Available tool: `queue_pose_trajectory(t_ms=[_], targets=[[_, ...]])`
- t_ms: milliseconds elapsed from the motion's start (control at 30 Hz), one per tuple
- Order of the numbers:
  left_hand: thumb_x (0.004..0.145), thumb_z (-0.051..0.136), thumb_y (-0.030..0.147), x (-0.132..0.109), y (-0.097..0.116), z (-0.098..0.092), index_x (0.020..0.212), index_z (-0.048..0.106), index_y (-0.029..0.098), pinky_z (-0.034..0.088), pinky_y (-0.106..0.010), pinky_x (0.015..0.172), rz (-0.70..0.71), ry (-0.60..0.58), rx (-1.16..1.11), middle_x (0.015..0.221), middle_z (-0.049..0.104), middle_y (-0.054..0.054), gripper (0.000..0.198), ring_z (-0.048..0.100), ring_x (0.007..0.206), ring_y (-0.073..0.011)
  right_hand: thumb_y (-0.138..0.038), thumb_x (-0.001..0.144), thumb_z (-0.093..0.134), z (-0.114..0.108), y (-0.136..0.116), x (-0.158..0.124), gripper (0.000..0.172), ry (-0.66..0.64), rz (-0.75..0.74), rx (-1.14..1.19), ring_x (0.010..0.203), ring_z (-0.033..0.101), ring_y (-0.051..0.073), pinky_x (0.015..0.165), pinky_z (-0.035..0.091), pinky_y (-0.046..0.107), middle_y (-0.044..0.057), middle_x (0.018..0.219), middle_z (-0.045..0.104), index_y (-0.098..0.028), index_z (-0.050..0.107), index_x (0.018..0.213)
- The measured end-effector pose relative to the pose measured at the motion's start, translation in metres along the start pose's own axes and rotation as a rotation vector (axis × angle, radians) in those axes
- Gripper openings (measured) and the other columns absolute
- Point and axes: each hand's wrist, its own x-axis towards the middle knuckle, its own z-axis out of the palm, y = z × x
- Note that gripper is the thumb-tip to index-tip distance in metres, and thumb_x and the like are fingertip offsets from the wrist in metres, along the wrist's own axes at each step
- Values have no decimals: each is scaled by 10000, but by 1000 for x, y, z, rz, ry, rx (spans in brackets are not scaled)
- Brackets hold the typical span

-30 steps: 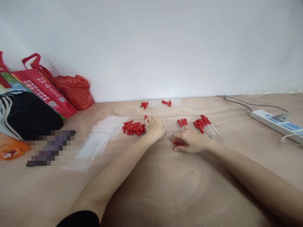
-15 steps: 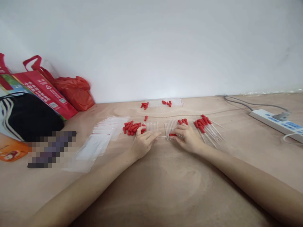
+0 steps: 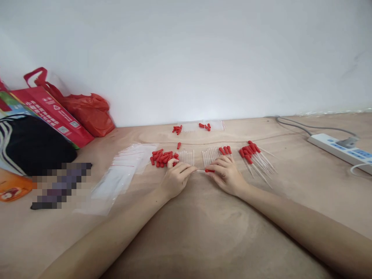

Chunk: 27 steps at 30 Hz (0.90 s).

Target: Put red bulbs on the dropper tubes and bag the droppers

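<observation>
The left hand (image 3: 176, 180) grasps a slender clear pipette tube (image 3: 199, 171) between thumb and fingers; the right hand (image 3: 226, 176) pinches a red rubber bulb (image 3: 209, 170) at its fingertips. The tube projects from the left fingertips toward the right hand, its long axis running left to right, roughly in line with the bulb. Tube end and bulb mouth meet in the gap between the hands; whether the tube has entered the bulb cannot be told at this scale. The bulb lies nearer the right hand, to the right of the left hand's fingertips, and both parts are low over the wooden tabletop (image 3: 186, 232). Just beyond the hands lie a left row of clear tubes (image 3: 187, 156) and a right row of clear tubes (image 3: 209, 155). A heap of red bulbs (image 3: 164, 158) adjoins the left hand; bulb-topped pipettes (image 3: 260, 161) lie fanned out to the right of the right hand.
</observation>
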Motion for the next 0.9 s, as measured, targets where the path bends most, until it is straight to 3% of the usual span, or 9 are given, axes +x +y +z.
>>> queue_pose_trajectory(t_ms=[267, 900], targets=[[874, 382, 146, -2, -2, 2, 967, 603, 224, 257, -337, 810, 35, -27, -5, 847, 667, -8, 251, 575, 741, -120, -251, 844, 448, 0, -2, 2, 131, -59, -23, -27, 876, 527, 176, 927, 239, 421, 27, 845, 642, -220, 570, 881], [836, 359, 98, -3, 2, -1, 999, 600, 238, 247, -345, 788, 113, -88, 8, 803, 656, -5, 322, 547, 684, -110, -287, 830, 477, -1, 2, -2, 141, -49, -143, 35, 752, 544, 143, 898, 234, 396, -10, 691, 641, -220, 602, 828]])
